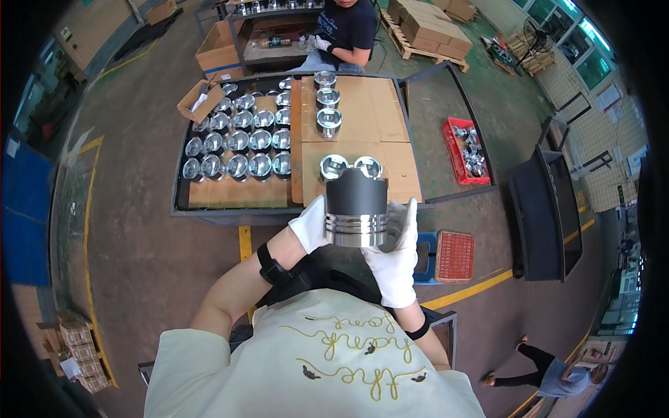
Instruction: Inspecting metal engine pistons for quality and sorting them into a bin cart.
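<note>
A piston (357,198), with a dark grey skirt and shiny silver ring grooves, is held up in front of me above the table's near edge. My left hand (311,224), in a white glove, grips it from the left; most of its fingers are hidden behind the piston. My right hand (394,268), also white-gloved, closes on the piston's right side near the grooved end, one finger pointing up. Just beyond it, two pistons (334,167) stand on the cardboard sheet (376,118), partly covered by the held one. A short row of pistons (329,122) stands farther back.
Rows of pistons (238,141) fill the table's left side, with a small open carton (199,101) at its corner. Another person (347,31) sits beyond the table. To the right are a red crate (456,157) of metal parts, a red-topped stool (454,256) and a black cart (540,216).
</note>
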The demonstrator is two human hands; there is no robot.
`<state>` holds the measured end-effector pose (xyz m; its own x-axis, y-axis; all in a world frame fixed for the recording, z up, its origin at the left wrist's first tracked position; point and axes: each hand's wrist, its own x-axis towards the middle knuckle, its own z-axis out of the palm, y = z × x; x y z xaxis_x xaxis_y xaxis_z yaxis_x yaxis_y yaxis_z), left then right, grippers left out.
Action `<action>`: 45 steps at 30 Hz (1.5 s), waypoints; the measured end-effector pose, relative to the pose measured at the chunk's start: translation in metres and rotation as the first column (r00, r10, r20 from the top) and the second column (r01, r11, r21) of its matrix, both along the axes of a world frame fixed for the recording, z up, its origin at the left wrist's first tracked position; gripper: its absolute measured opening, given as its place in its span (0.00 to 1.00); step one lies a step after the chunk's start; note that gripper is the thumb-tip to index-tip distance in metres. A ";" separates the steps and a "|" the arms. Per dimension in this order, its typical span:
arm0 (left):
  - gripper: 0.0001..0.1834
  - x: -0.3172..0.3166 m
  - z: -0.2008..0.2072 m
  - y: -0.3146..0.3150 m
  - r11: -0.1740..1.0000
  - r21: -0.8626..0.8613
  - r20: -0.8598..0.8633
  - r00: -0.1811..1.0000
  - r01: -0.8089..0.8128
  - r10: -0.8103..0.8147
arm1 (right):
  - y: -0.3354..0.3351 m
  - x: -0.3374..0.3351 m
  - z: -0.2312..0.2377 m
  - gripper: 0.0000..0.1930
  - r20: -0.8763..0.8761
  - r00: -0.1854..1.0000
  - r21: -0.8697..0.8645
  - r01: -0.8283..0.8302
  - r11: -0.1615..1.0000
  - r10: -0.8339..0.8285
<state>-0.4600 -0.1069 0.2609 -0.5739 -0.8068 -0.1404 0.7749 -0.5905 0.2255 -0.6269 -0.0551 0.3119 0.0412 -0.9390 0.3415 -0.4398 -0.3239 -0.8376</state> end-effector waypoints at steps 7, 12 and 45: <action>0.16 -0.006 0.017 0.007 0.951 -0.036 0.670 0.698 -0.308 0.252 | -0.002 -0.016 -0.030 0.42 0.875 0.471 0.246 -0.634 0.734 0.113; 0.50 -0.051 0.069 0.054 0.638 -0.757 0.619 -0.159 0.138 0.769 | -0.026 -0.011 -0.021 0.28 0.904 -0.075 0.203 -0.790 0.578 -0.421; 0.18 -0.004 -0.055 -0.246 0.770 -0.094 0.870 -0.324 0.631 0.372 | -0.215 0.002 -0.215 0.16 -0.437 0.897 0.192 0.013 0.981 0.073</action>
